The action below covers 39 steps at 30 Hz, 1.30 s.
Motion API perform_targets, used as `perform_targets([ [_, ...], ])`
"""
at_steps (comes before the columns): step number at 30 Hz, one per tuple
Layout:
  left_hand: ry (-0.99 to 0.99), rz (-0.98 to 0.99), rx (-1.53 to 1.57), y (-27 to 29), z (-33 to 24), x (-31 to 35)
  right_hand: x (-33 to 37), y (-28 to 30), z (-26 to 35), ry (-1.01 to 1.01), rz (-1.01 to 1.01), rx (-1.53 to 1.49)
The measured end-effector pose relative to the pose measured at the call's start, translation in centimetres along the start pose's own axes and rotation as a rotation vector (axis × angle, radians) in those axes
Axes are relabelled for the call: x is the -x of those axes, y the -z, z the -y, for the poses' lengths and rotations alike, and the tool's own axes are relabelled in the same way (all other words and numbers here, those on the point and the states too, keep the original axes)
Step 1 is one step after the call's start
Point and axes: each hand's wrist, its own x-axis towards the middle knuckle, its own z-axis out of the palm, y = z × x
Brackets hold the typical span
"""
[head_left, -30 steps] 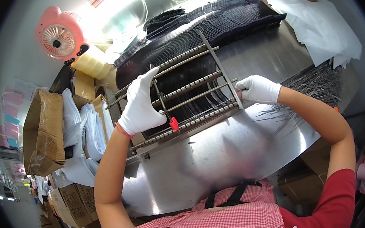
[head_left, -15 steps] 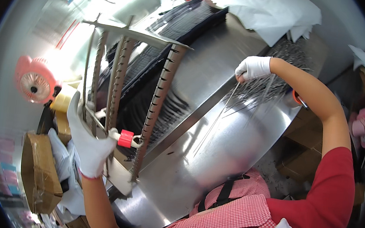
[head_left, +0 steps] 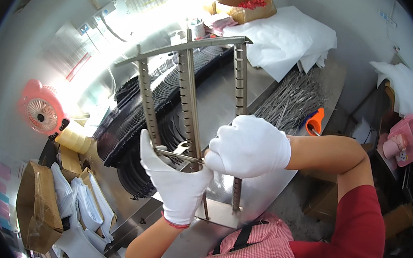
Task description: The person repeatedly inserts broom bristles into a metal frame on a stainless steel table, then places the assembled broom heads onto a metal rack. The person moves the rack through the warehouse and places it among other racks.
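An upright metal rack (head_left: 188,97) with notched posts and a top bar stands in front of me. My left hand (head_left: 179,183), in a white glove, closes around its lower part, thumb stretched upward beside a notched post. A thin metal crosspiece (head_left: 179,155) runs between thumb and fingers, with a small white piece (head_left: 182,147) just above it. My right hand (head_left: 249,147), also gloved, is a closed fist over the right part of the rack, against the left hand's fingers. What lies inside the right fist is hidden. A pile of thin metal rods (head_left: 291,100) lies behind the right hand.
Rows of curved black pieces (head_left: 142,123) lie on the metal table (head_left: 215,87) behind the rack. An orange-handled tool (head_left: 315,122) lies by the rods. At left are a pink fan (head_left: 42,108), yellow tape rolls (head_left: 74,136) and an open carton (head_left: 40,207). White sheets (head_left: 285,37) cover the far end.
My right hand has moved left from the rod pile to the rack and meets my left hand; the rods it held no longer show. My left hand and the rack sit farther right in view.
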Motion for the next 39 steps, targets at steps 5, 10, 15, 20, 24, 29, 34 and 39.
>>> perform_targets([
  [5, 0.316, 0.234, 0.517, 1.2, -0.7, -0.1, -0.8, 1.7, -2.0, 0.230, -0.369, -0.192],
  [10, 0.527, 0.406, 0.675, 2.7, 1.0, 0.3, -2.2, 9.7, -18.1, -1.020, -0.093, 0.566],
  [15, 0.315, 0.605, 1.001, 4.9, 7.4, 0.5, -3.8, 8.8, -15.8, -0.734, 0.547, -0.190],
  [20, 0.059, 0.869, 1.303, 10.7, 5.5, -0.5, -13.9, 7.9, -6.3, -0.132, 0.306, -0.661],
  [24, -0.196, 0.693, 0.732, 16.6, 10.5, -3.2, -21.6, 10.7, -0.4, 0.063, 0.185, -0.637],
  [29, -0.192, -0.184, 0.665, 27.6, 12.9, -2.9, -28.7, 13.0, 5.4, 0.148, -0.143, -0.316],
  [34, 0.050, -0.184, 0.571, 30.0, 18.1, 1.1, -39.8, 13.9, 9.5, 0.058, -0.484, 0.000],
  [39, 0.146, 0.009, 0.420, 26.3, 24.8, 2.9, -50.3, 16.3, 12.2, 0.058, -0.740, 0.250],
])
